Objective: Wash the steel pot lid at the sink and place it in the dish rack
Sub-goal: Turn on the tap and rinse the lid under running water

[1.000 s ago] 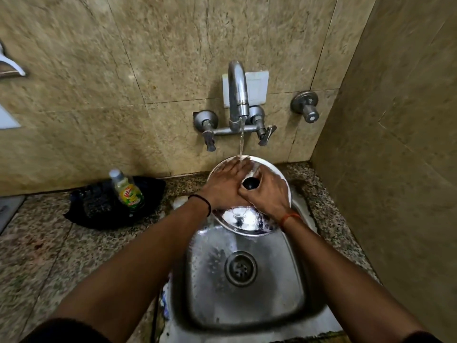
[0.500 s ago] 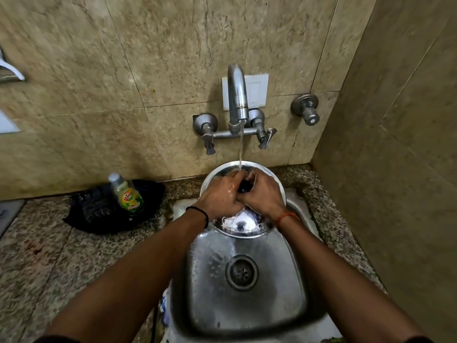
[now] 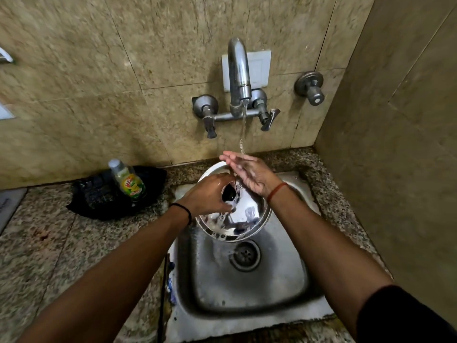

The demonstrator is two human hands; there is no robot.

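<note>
The steel pot lid [image 3: 243,220] is held tilted over the back of the steel sink [image 3: 247,288], wet and shiny, its black knob facing me. My left hand [image 3: 210,194] grips the lid around that knob. My right hand [image 3: 249,173] is off the lid, fingers spread flat, raised just above and behind it under the water stream falling from the tap [image 3: 238,75]. No dish rack is in view.
A dish soap bottle [image 3: 128,180] stands on a black scrubber pad [image 3: 99,199] on the granite counter left of the sink. Tiled walls close in behind and on the right. A separate wall valve [image 3: 310,87] sits right of the tap.
My right hand let go of the lid and rose into the water stream with fingers spread. The left hand shifted onto the knob and now holds the lid alone, tilted lower over the sink.
</note>
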